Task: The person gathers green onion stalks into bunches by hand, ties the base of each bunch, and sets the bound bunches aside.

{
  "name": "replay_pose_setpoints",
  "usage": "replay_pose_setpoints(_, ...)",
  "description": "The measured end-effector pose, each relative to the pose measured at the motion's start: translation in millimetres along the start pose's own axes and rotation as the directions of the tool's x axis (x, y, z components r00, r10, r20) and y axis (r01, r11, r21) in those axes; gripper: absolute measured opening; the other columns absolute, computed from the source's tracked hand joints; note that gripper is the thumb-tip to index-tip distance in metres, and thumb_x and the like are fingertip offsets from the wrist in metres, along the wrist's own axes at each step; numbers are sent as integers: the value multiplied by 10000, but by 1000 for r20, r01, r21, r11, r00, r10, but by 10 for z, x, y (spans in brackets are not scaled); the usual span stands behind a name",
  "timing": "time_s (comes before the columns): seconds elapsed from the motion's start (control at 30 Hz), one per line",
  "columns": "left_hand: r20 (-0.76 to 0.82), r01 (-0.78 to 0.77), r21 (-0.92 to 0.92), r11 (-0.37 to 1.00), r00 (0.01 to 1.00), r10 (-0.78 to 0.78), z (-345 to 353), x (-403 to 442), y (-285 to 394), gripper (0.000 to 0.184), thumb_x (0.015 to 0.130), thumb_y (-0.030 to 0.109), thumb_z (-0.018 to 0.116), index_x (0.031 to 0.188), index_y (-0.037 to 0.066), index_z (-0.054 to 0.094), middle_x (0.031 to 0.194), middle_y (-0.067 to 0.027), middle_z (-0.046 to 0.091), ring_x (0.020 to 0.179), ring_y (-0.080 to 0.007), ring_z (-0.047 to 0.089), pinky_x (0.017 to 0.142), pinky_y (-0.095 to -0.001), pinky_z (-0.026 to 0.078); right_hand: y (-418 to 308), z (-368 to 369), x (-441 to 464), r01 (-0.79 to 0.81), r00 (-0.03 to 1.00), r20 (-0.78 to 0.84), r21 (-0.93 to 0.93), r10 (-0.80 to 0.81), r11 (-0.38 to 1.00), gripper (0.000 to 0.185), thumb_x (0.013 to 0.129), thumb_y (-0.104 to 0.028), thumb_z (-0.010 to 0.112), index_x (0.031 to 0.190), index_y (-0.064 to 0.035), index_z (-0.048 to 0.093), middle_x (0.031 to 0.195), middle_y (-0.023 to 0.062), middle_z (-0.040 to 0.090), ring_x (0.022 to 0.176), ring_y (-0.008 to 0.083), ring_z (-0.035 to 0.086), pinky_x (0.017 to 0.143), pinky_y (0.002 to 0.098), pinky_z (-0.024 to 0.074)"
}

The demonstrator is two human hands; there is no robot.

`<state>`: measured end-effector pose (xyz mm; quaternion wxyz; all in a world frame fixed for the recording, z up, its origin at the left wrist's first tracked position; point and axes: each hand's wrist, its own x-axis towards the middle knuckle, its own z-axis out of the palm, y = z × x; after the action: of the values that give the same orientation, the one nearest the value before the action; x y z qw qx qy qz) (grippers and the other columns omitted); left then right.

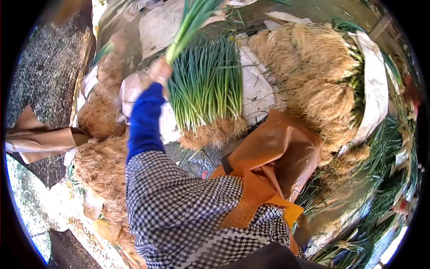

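Note:
My left hand, below a blue sleeve, is closed around a small bunch of green onions, leaves pointing up and away. Just right of it, a dense row of green onions lies side by side, leaves away from me and roots toward me. A blurred patch beside my orange apron, at the lower right, may be my right hand; its fingers cannot be made out.
Large heaps of onions with tan, bushy roots lie at the right, partly wrapped in white sacking. More root heaps line the left. Loose green leaves spread at far right, and a brown sheet lies at far left.

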<state>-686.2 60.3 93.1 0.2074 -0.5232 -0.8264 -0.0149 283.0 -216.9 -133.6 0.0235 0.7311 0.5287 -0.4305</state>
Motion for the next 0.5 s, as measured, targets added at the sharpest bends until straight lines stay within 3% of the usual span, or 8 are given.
replay_pose_setpoints(0.07,375,-469,287,835,857,353,985,-690,168,190,762,112,556,929,111,646,813,-81,643,804,-288,612,672,-395,490,-86,2,-178,-63,997,46,-27,64,998,263,824,-310,541,895,-82,650,802,169,643,747,303,623,660,392,479)
replay_pose_setpoints(0.13,498,-249,-96,964,826,263,1091,-1351,693,205,760,112,588,941,29,637,916,-112,617,876,-265,605,752,-351,491,-193,10,-324,-89,992,88,-59,94,994,261,825,-307,547,901,-79,650,811,161,646,750,293,623,661,386,478)
replay_pose_setpoints(0.17,706,-277,-85,957,661,254,1375,-1520,946,277,767,147,610,991,-15,594,984,-163,610,963,-286,589,817,-339,483,-241,5,-376,-96,989,108,-74,104,993,260,826,-305,551,904,-78,650,815,157,648,752,288,623,662,383,478)
replay_pose_setpoints(0.23,789,615,-361,701,602,-122,2015,-2030,1266,373,767,208,634,1039,-32,547,1026,-200,602,1032,-315,560,875,-355,455,-338,-5,-498,-98,985,129,-99,110,990,259,827,-302,558,911,-75,649,823,149,650,755,277,623,663,376,477)
replay_pose_setpoints(0.4,714,733,-453,507,639,-286,2135,-2058,1504,303,698,283,683,864,34,638,745,-133,642,690,-253,607,610,-391,496,-487,57,-661,73,987,155,-136,-52,988,257,829,-293,575,926,-67,649,843,130,657,764,252,624,667,361,475)
replay_pose_setpoints(0.43,828,797,-402,451,527,-194,2146,-2129,1475,347,739,294,661,988,57,608,818,-101,632,715,-213,587,614,-369,503,-515,64,-669,146,983,134,-152,-126,978,257,829,-291,578,929,-66,648,848,126,659,765,247,624,668,357,474)
replay_pose_setpoints(0.47,875,861,-483,-162,482,-43,1538,-2244,1556,437,779,303,637,1138,82,522,937,-99,608,788,-229,582,633,-384,512,-469,86,-742,222,974,88,-180,-209,958,256,830,-289,581,933,-64,648,852,122,660,767,242,625,669,354,474)
replay_pose_setpoints(0.5,927,908,-374,-189,374,-35,1144,-2238,1632,490,809,302,613,1225,109,441,1003,-102,576,839,-245,571,653,-399,515,-847,-90,-816,100,994,55,-233,-90,967,257,853,-290,533,914,-67,645,827,125,655,780,263,625,658,359,479)
